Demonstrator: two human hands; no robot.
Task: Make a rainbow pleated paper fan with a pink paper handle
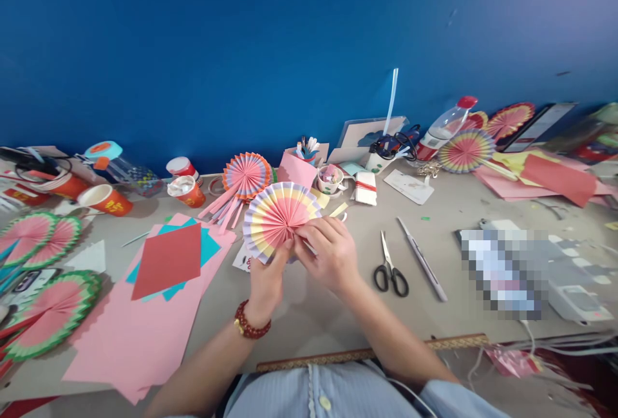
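Observation:
A round pleated paper fan [280, 212], pink in the middle with yellow and lilac bands, is spread out above the table in front of me. My left hand [269, 276] pinches its lower edge near the centre, thumb up. From the right, my right hand [333, 247] grips the fan beside the centre, its fingers bent and close to the left thumb. Whatever lies under the fingertips is hidden. Scissors [390, 268] with black handles and a grey pen-like cutter [423, 260] lie to the right of my hands.
Pink sheets [140, 334] with a red square [168, 260] lie at left, near green-edged fans [53, 315]. Another fan [247, 176], paper cups [106, 200] and a plastic bottle [447, 125] stand along the blue wall. A phone [502, 273] lies at right.

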